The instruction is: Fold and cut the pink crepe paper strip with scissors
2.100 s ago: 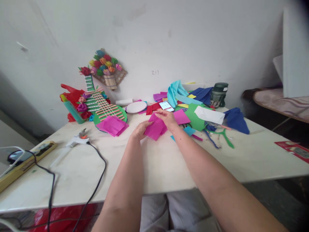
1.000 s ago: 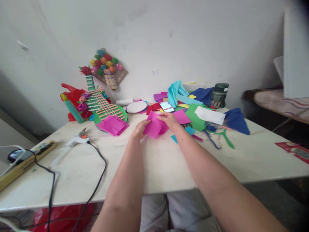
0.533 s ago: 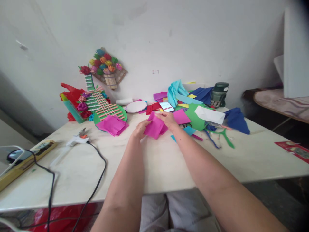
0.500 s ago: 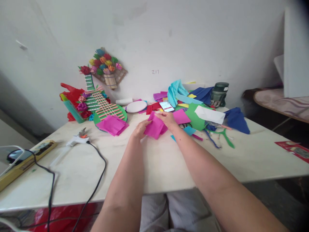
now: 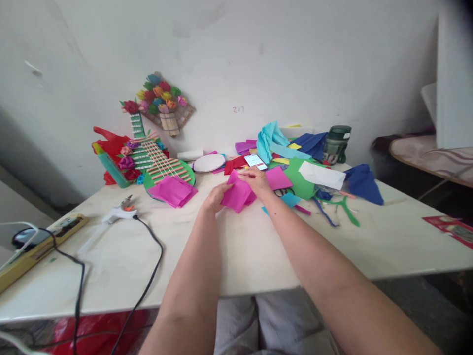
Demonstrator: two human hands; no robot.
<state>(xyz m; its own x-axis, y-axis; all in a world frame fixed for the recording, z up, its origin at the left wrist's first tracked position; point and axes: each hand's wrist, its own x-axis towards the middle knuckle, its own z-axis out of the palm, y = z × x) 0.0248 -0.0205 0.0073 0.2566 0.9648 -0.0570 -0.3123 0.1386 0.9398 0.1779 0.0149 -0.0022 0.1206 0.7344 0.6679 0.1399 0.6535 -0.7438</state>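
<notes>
Between my two hands is a piece of magenta crepe paper [image 5: 236, 195], raised just off the table. My left hand [image 5: 217, 196] grips its left edge, with the thumb on the near face. At the upper right edge, my right hand [image 5: 255, 180] pinches the paper between thumb and fingers. Behind my right hand lies another magenta sheet [image 5: 278, 178]. A stack of magenta paper [image 5: 173, 191] rests to the left, partly over the green base of a guitar-shaped craft [image 5: 158, 160] trimmed with paper flowers. A phone [image 5: 254, 161] lies just beyond my hands.
To the left are a hot glue gun [image 5: 120, 213], its black cord [image 5: 157, 256] and a yellow power strip [image 5: 70, 224]. Coloured paper scraps, a green sheet [image 5: 297, 180] and a white sheet [image 5: 321, 175] lie at right. A dark green bottle [image 5: 336, 144] stands behind them, near the wall.
The fingers of my right hand have curled slightly at the paper's upper edge. Both hands and the paper stay in nearly the same place.
</notes>
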